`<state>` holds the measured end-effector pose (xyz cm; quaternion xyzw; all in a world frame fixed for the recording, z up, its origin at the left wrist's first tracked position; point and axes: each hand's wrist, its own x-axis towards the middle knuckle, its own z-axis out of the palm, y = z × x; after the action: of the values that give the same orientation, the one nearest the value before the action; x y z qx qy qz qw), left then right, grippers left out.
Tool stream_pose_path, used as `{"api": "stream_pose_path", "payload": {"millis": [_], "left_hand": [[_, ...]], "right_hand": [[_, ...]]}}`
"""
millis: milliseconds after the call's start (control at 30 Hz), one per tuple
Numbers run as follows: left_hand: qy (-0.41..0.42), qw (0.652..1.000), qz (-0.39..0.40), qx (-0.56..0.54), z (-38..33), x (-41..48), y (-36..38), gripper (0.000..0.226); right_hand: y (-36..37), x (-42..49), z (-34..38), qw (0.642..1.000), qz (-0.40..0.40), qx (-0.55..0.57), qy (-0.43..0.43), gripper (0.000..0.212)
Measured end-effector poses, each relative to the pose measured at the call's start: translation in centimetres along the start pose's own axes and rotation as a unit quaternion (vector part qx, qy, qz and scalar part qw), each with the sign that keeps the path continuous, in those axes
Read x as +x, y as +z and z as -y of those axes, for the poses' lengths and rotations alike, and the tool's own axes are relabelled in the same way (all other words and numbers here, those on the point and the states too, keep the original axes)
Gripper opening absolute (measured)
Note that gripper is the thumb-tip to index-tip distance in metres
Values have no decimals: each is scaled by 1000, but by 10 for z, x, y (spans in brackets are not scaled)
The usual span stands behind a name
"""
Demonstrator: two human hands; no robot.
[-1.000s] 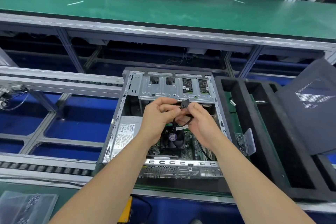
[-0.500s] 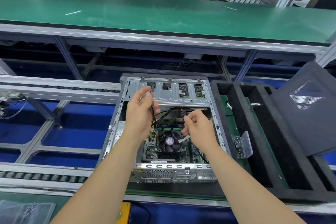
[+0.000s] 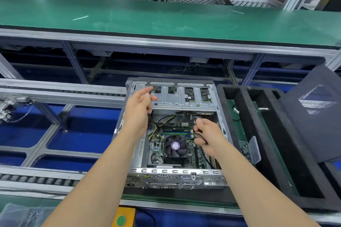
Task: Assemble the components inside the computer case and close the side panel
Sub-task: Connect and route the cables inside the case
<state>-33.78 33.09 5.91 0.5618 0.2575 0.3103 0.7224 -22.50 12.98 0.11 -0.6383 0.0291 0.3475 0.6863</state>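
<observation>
Open computer case (image 3: 177, 178): silver stamped sheet metal, perforated rear grille. Inside the case: green motherboard (image 3: 192, 153), square black CPU fan (image 3: 175, 146) with a round purple label, drive cage (image 3: 182, 98) at the far end. Right of the case: slotted black foam tray (image 3: 245, 108), clear screw box (image 3: 251, 150), dark side panel (image 3: 313, 116) with a dotted vent. Left hand (image 3: 137, 114) loosely spread over the case's left wall, black cable (image 3: 155, 124) emerging beneath it; can't tell if it grips. Right hand (image 3: 207, 135) curled round thin dark cables (image 3: 198, 135) inside the case.

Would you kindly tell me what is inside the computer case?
Inside the computer case: a cooler fan on the motherboard, cables, and a drive cage. The left hand and right hand cover the parts beneath them.
</observation>
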Motion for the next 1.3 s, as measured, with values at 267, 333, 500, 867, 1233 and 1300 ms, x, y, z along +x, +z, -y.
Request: {"api": "stream_pose_path", "payload": {"millis": [267,333,500,867,1233,1300], "left_hand": [[-199,936,117,-264,-7,-15,33,20],[-192,951,150,-191,-4,-20,43,21],[-240,948,186,-98,7,-30,66,27],[-145,845,416,302,30,-44,43,31],[100,749,345,557,29,-34,29,29],[94,750,353,551,30,-35,28,26]], "right_hand": [[7,-14,-2,830,-91,-480,-268,4],[7,-15,3,894,-48,-307,-324,7],[11,-24,13,962,178,-8,-206,31],[-8,-20,31,960,118,200,-156,29],[-2,-20,20,983,-6,-81,-162,36],[0,-18,17,985,-29,-114,-126,36]]}}
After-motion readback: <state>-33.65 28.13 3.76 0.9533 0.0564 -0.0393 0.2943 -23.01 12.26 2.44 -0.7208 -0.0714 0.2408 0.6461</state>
